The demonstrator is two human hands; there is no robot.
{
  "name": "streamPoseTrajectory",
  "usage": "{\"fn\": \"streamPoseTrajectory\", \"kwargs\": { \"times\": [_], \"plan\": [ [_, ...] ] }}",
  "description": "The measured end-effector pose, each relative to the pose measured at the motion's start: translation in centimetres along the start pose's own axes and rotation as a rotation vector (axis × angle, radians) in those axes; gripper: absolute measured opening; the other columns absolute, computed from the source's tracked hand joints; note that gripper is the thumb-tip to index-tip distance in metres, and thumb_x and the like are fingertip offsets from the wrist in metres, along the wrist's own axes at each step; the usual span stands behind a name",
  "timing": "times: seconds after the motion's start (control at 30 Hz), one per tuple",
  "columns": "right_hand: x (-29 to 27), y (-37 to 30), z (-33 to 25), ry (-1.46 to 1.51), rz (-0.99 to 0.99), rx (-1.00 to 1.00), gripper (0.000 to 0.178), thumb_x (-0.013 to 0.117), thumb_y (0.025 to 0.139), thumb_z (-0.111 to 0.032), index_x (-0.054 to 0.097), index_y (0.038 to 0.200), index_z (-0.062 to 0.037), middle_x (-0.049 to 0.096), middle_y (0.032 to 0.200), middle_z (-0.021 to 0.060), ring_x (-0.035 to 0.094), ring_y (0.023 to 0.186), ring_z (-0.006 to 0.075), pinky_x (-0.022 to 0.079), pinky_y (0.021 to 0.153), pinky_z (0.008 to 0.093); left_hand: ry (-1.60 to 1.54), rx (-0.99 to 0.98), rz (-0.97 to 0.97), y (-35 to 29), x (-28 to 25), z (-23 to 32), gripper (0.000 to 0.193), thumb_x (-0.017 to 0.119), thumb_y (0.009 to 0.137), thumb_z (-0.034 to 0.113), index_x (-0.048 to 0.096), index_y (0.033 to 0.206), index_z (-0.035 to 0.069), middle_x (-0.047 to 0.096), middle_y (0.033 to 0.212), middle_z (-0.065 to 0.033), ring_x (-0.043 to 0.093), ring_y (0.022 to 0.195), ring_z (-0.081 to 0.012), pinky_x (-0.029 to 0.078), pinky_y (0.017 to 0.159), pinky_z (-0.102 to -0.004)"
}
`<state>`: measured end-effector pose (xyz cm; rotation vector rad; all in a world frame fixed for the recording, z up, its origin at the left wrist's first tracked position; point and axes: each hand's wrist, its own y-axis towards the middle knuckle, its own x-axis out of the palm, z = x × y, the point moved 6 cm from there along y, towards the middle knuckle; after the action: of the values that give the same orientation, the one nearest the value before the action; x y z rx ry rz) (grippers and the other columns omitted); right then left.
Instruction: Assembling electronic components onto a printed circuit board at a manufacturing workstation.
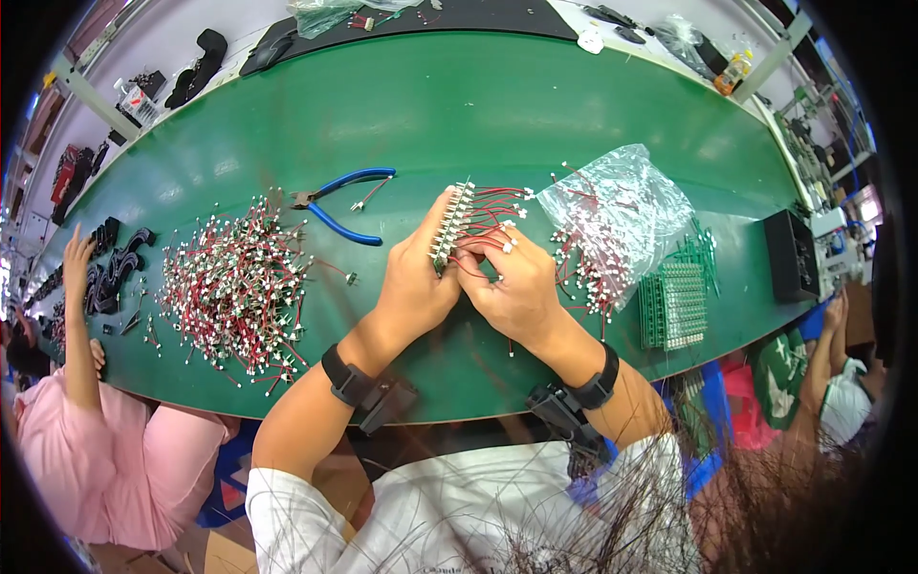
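Note:
My left hand (416, 273) is closed around a narrow strip of small circuit boards (452, 225), tilted upward above the table. White connectors line the strip, and red wire leads (497, 212) with white plugs run off its right side. My right hand (516, 287) is closed at the strip's lower end, pinching among the red leads; its fingertips are partly hidden. Several leads lie across its fingers. To the left is a large heap of small boards with red leads (234, 287). Blue-handled cutters (344, 230) lie with open jaws beyond my left hand, beside one loose lead.
On the right, a clear plastic bag (622, 206) covers more red leads. Near it stand a stack of green board panels (674, 306) and a black bin (790, 256). A co-worker in pink (105, 450) sits at left, by black parts (120, 273). A black mat (421, 24) lies at the back.

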<state>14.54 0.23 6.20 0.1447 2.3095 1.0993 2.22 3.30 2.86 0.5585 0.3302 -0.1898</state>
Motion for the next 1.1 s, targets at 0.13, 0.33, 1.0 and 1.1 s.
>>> {"fn": "streamPoseTrajectory", "kwargs": {
  "times": [0.13, 0.33, 1.0, 1.1],
  "plan": [
    [0.0, 0.1, -0.1, -0.028, 0.007, -0.024, 0.012, 0.073, 0.074, 0.003, 0.068, 0.085, -0.0001, 0.069, 0.085, 0.0114, 0.067, 0.075, 0.0286, 0.054, 0.066, 0.0364, 0.030, 0.027, 0.010, 0.0, 0.0, 0.1, 0.064, 0.063, 0.085, -0.006, 0.043, 0.145, -0.002, 0.070, 0.117, -0.0179, 0.071, 0.104, -0.0254, 0.054, 0.088, -0.0333],
    [-0.2, 0.1, 0.1, -0.039, -0.003, -0.027, 0.012, 0.075, 0.074, 0.002, 0.069, 0.084, -0.0003, 0.069, 0.082, 0.0113, 0.067, 0.073, 0.0280, 0.053, 0.064, 0.0360, 0.057, 0.038, -0.005, 0.0, 0.1, 0.2, 0.065, 0.058, 0.082, -0.011, 0.042, 0.145, -0.003, 0.068, 0.122, -0.0202, 0.069, 0.109, -0.0284, 0.054, 0.091, -0.0349],
    [-0.5, 0.1, 1.0, -0.084, -0.029, -0.004, 0.009, 0.075, 0.078, -0.002, 0.070, 0.086, -0.0008, 0.069, 0.081, 0.0121, 0.066, 0.071, 0.0294, 0.053, 0.063, 0.0369, -0.116, -0.051, 0.007, 0.1, 0.3, -0.3, 0.066, 0.053, 0.085, -0.010, 0.036, 0.149, -0.003, 0.067, 0.120, -0.0219, 0.068, 0.107, -0.0283, 0.051, 0.092, -0.0343],
    [-1.6, 0.8, 1.2, -0.038, -0.106, 0.044, 0.007, 0.072, 0.082, -0.004, 0.070, 0.089, -0.0011, 0.067, 0.080, 0.0125, 0.064, 0.071, 0.0304, 0.051, 0.063, 0.0384, -0.234, -0.123, 0.124, 0.0, -0.7, -1.6, 0.055, 0.058, 0.096, 0.001, 0.038, 0.147, -0.005, 0.068, 0.121, -0.0157, 0.065, 0.107, -0.0171, 0.050, 0.093, -0.0307]
  ]
}}
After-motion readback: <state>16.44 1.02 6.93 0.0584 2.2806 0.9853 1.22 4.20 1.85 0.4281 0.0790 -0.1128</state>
